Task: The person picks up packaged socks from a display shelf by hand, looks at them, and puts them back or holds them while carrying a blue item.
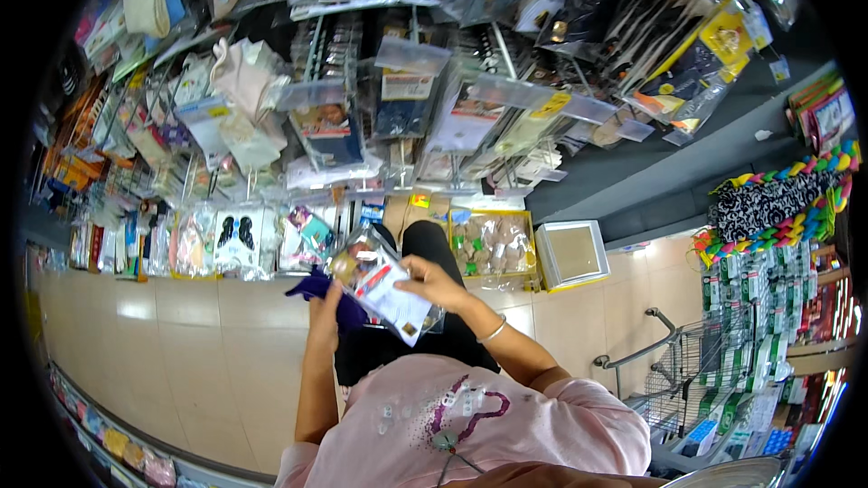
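Note:
Over my lap, both hands hold a clear plastic package (407,303) with a white folded garment inside and a printed picture card at its far end. My left hand (330,301) grips its left edge. A dark purple cloth (349,312) hangs under and beside that hand; I cannot tell whether the fingers hold it too. My right hand (432,282), with a bangle at the wrist, has thumb and fingers on the package's right side. Part of another clear package shows beneath the white one. My black-trousered knees (430,244) reach to the shelf's front.
Packaged garments (325,125) hang from hooks on the rack ahead. Along the bottom shelf stand a yellow-edged box of beige packs (498,244) and a white box (573,254). A wire shopping cart (692,359) stands on the tiled floor (190,339) at right, near stacked green-and-white boxes (759,291).

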`<action>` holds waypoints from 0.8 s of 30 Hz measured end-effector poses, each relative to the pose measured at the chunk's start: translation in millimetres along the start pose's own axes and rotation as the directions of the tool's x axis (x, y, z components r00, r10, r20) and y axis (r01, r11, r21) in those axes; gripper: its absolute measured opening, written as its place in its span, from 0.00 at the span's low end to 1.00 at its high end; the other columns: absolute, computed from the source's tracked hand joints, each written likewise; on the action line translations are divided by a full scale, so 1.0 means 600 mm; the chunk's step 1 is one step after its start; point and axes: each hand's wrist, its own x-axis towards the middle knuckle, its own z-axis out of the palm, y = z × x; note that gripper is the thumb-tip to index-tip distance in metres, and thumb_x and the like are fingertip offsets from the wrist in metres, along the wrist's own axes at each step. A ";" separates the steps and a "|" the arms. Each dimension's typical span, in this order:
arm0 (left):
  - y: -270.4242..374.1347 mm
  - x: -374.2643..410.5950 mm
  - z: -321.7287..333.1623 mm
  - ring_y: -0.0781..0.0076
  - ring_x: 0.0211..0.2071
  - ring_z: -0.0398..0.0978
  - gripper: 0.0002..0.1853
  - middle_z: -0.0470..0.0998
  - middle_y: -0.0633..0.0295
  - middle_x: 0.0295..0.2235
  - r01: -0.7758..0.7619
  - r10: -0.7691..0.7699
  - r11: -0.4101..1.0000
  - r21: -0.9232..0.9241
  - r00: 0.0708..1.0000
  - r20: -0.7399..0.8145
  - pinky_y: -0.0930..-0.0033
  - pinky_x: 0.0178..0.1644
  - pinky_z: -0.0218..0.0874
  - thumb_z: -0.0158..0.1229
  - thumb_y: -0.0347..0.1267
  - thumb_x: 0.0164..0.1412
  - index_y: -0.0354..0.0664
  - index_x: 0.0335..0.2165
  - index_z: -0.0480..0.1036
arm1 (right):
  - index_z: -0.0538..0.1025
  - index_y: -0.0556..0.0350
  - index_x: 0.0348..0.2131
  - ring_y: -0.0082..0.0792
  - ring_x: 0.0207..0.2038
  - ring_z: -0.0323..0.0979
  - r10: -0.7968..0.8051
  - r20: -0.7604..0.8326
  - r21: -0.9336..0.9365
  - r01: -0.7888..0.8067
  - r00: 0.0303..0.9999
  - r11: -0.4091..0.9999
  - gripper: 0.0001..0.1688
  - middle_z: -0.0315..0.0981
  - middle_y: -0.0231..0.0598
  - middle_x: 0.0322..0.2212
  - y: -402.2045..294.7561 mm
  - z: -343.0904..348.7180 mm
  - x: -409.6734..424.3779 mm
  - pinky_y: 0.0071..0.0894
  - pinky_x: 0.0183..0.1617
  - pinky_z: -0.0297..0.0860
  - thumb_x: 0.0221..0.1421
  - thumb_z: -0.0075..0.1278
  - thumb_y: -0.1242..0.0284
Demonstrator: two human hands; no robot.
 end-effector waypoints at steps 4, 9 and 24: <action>-0.018 0.003 0.047 0.77 0.40 0.70 0.16 0.73 0.65 0.39 -0.167 0.122 0.973 0.162 0.960 0.254 0.74 0.45 0.61 0.55 0.27 0.56 0.37 0.45 0.68 | 0.68 0.57 0.40 0.17 0.35 0.64 0.093 0.062 0.011 -0.094 0.994 0.996 0.16 0.68 0.29 0.33 -0.044 0.008 -0.026 0.18 0.39 0.62 0.53 0.53 0.70; -0.008 0.008 0.097 0.81 0.39 0.70 0.18 0.74 0.67 0.38 -0.211 0.021 0.931 0.296 0.844 0.535 0.76 0.44 0.61 0.60 0.27 0.53 0.39 0.44 0.69 | 0.68 0.58 0.47 0.23 0.40 0.65 0.013 0.064 0.411 -0.038 0.998 0.911 0.22 0.69 0.32 0.37 -0.094 -0.013 -0.044 0.25 0.47 0.61 0.57 0.48 0.64; 0.085 -0.037 0.236 0.47 0.58 0.51 0.30 0.58 0.47 0.55 -0.774 0.418 -0.298 0.559 0.421 0.805 0.48 0.60 0.43 0.54 0.33 0.46 0.40 0.51 0.64 | 0.51 0.57 0.60 0.29 0.58 0.52 -0.347 -0.274 0.379 0.432 0.897 0.818 0.31 0.51 0.34 0.57 -0.137 0.022 -0.049 0.30 0.61 0.49 0.63 0.32 0.59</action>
